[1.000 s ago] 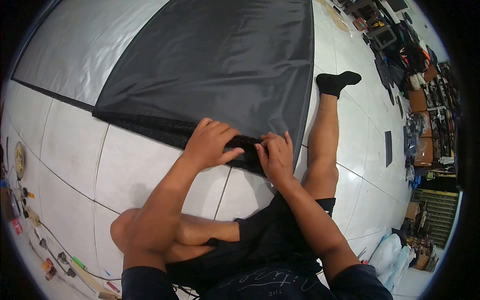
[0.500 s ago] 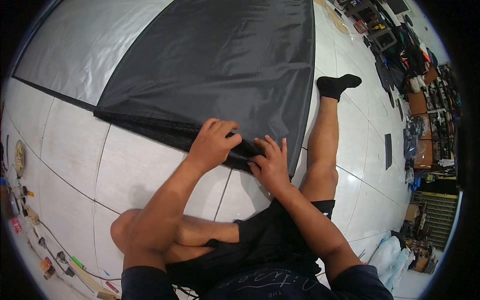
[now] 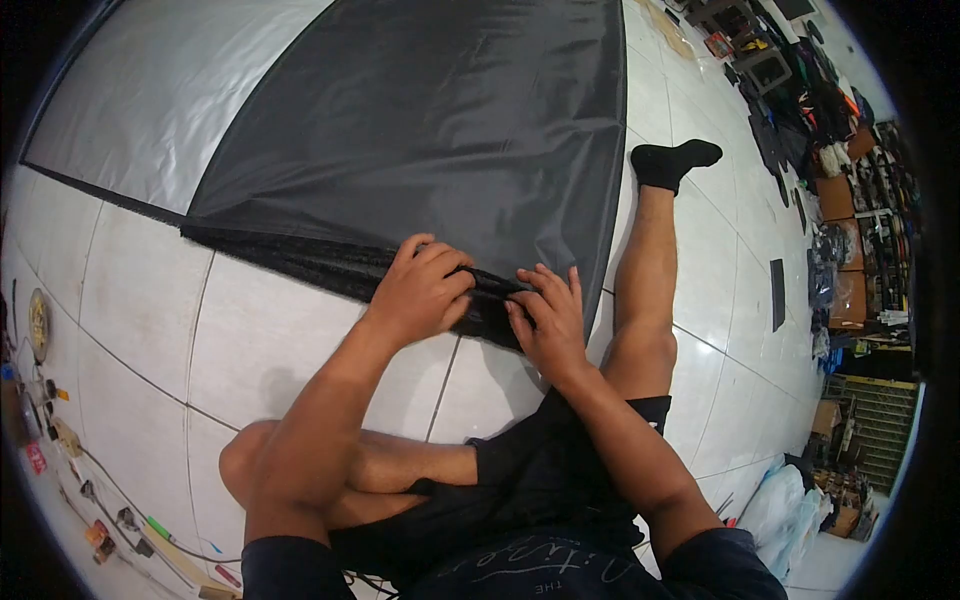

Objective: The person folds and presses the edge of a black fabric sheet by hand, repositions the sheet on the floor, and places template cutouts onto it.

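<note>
A large dark grey sheet (image 3: 440,130) lies on the floor in front of me, with a wide fuzzy black edge strip (image 3: 300,262) along its near side. My left hand (image 3: 422,290) is closed, its fingers curled over the strip near the middle. Just to its right, my right hand (image 3: 550,325) grips the same strip between thumb and index finger, while its other fingers point up over the sheet. Close to the right corner, the strip hangs partly folded between both hands. The palms hide the exact grip.
A silver-grey panel (image 3: 150,100) adjoins the dark sheet at left. My outstretched leg (image 3: 645,265) lies along its right side on white floor tiles (image 3: 270,350). Cables and small tools (image 3: 130,520) lie at lower left; boxes (image 3: 835,200) and crowded shelves line the right.
My right hand has shifted slightly up and right along the strip. The left hand has moved a little left and its fingers have changed position. More of the strip's lower edge shows between them.
</note>
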`<state>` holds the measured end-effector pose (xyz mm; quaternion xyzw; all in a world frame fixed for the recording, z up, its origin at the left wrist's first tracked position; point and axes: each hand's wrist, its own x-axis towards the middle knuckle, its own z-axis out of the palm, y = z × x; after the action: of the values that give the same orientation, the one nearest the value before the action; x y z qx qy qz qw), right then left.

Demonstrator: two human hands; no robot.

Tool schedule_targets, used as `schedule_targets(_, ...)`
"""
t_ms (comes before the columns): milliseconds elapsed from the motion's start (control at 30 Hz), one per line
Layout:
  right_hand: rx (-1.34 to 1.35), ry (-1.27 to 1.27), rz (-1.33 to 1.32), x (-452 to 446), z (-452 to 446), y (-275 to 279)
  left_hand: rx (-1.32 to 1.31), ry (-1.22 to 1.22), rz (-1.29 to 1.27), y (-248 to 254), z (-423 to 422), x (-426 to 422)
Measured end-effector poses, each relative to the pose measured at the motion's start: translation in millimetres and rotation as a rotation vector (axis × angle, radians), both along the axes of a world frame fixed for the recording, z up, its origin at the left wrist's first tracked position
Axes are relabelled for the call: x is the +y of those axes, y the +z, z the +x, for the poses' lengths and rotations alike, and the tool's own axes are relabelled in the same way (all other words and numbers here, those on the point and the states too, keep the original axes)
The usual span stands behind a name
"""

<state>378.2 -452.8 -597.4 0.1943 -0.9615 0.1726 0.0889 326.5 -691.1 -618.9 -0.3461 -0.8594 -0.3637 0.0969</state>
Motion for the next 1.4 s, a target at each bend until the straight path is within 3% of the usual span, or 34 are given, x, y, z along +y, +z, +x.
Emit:
schedule_targets(167, -0.009, 0.037, -0.016, -7.9, 18.7, -3.9, 0.158, 0.102, 0.016, -13.9, -2.5, 6.0)
schedule_targets(400, -0.044, 0.067, 0.256, -14.9, 16.9, -3.3, 0.153, 0.118, 0.000, -18.2, -0.6, 6.6)
schedule_targets(667, -0.211, 0.012, 0.017, -3.6, -0.5, 6.2, 0.138, 0.102, -0.024, -16.6, -2.6, 6.6)
schedule_targets(1400, -0.220, 0.020, 0.006, 5.9, -7.5, 8.7, 0.081, 0.108, -0.051, -13.5, -3.7, 3.7)
